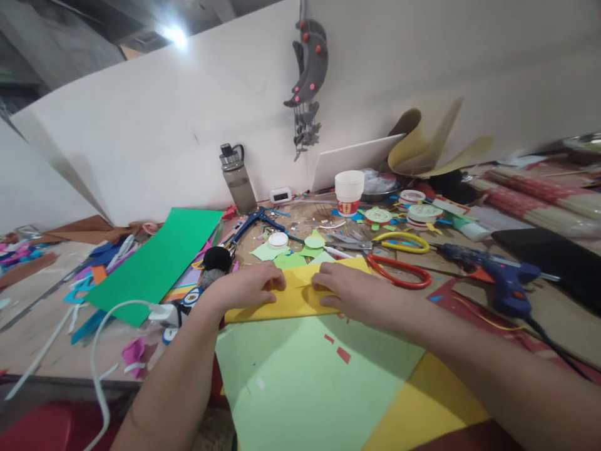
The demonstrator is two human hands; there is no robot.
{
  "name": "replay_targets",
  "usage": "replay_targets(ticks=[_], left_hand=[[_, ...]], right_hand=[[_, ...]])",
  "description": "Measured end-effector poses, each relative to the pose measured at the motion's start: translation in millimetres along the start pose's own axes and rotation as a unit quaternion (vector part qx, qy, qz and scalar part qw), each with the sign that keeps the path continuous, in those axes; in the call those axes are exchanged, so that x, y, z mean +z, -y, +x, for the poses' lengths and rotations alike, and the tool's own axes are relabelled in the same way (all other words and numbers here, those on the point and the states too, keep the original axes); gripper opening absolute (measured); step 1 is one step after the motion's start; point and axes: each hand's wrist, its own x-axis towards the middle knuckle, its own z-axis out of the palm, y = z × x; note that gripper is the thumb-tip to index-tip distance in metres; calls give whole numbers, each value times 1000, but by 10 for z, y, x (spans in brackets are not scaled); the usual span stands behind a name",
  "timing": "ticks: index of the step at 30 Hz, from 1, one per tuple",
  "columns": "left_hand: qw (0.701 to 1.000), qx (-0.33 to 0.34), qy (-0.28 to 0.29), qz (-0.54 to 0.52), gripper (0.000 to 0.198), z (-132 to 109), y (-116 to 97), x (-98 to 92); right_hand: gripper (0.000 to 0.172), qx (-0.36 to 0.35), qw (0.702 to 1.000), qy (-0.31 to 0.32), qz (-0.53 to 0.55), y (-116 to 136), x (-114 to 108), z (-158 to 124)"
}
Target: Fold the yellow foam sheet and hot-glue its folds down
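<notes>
A folded yellow paper (295, 295) lies across the far edge of a light green sheet (310, 376). My left hand (251, 285) rests on its left part, fingers curled and pressed down on the paper. On the right part lies my right hand (350, 291), its fingers pinching the fold near the middle. The fingertips of both hands almost meet at the paper's centre. Another yellow sheet (432, 407) lies under the green one at the lower right.
Red-handled scissors (399, 272) and yellow-handled scissors (404, 243) lie just beyond my right hand. A blue glue gun (498, 275) lies at the right, a green sheet (154, 263) at the left. A bottle (237, 178), a stack of cups (349, 191) and paper scraps stand further back.
</notes>
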Motion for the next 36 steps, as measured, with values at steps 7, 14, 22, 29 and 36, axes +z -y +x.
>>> replay_targets(ticks=[7,14,22,29,36], left_hand=[[1000,-7,-6,6,34,6,23,45],[1000,-1,-7,-10,31,18,41,61],[1000,-11,-25,-6,28,47,42,73],[1000,-16,-21,-7,30,49,23,60],[1000,-23,-17,-4,39,48,8,55]], right_hand=[[24,-27,999,-43,2,-41,37,-21],[29,-102,988,-111,-39,96,384,34],[27,-64,990,-110,-64,152,462,54],[46,-21,993,-89,-68,95,579,44],[57,-6,996,-52,-70,100,525,80]])
